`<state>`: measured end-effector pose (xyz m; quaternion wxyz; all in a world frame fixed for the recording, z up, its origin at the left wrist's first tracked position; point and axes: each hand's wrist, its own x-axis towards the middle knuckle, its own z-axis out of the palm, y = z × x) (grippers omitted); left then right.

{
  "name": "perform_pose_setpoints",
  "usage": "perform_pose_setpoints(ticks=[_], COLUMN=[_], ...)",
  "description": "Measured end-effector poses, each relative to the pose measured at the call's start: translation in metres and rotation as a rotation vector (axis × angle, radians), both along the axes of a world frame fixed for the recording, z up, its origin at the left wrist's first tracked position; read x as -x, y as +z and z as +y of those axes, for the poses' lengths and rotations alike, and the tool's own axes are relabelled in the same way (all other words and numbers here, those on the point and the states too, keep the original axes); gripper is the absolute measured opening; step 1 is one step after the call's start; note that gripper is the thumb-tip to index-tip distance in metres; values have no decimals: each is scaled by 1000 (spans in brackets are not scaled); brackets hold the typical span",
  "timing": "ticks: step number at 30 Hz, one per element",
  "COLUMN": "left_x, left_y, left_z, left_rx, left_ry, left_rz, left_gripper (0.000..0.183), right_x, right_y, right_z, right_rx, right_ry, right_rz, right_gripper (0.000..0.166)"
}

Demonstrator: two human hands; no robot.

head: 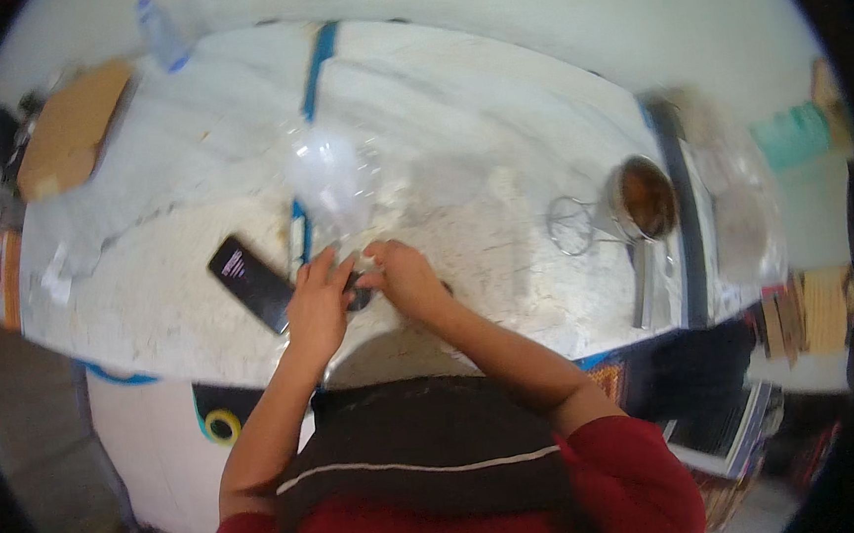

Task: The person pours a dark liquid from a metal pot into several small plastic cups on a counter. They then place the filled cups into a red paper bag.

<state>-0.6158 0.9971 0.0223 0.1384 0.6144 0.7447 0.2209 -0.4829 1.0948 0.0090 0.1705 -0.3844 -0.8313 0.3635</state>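
Note:
Both hands meet over the table near its front edge. My left hand (318, 304) is palm down with its fingers spread, beside a small dark object (358, 295) that lies between the hands; whether it grips this object is unclear. My right hand (402, 276) has its fingers bent at the near end of a clear plastic bag (331, 173), and the fingertips' hold is too blurred to make out. The bag stretches away from the hands across the table. To the left of my left hand lies a black smartphone (250, 282) with a lit screen, its lower end close to the wrist.
On the right of the white table (176, 284) stand a metal pot with brown contents (645, 195) and a wire stand (571, 225). A dark strip (679, 212) runs beyond them. Brown cardboard (76, 131) and a plastic bottle (162, 36) are at the far left.

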Motion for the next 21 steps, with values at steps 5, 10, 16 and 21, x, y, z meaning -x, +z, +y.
perform_pose_setpoints(ticks=[5, 10, 16, 21], left_x=[-7, -6, -46, -83], left_y=[5, -7, -10, -36], left_z=[2, 6, -28, -56], left_rx=[223, 181, 145, -87], left_ry=[-126, -247, -141, 22], left_rz=[67, 129, 83, 18], left_gripper=[68, 67, 66, 67], right_x=[-62, -97, -100, -112], right_y=[32, 15, 7, -17], right_z=[-7, -23, -29, -47], right_rx=[-145, 234, 279, 317], right_ry=[-99, -269, -200, -150], right_rz=[-199, -274, -222, -65], right_gripper=[46, 60, 53, 51])
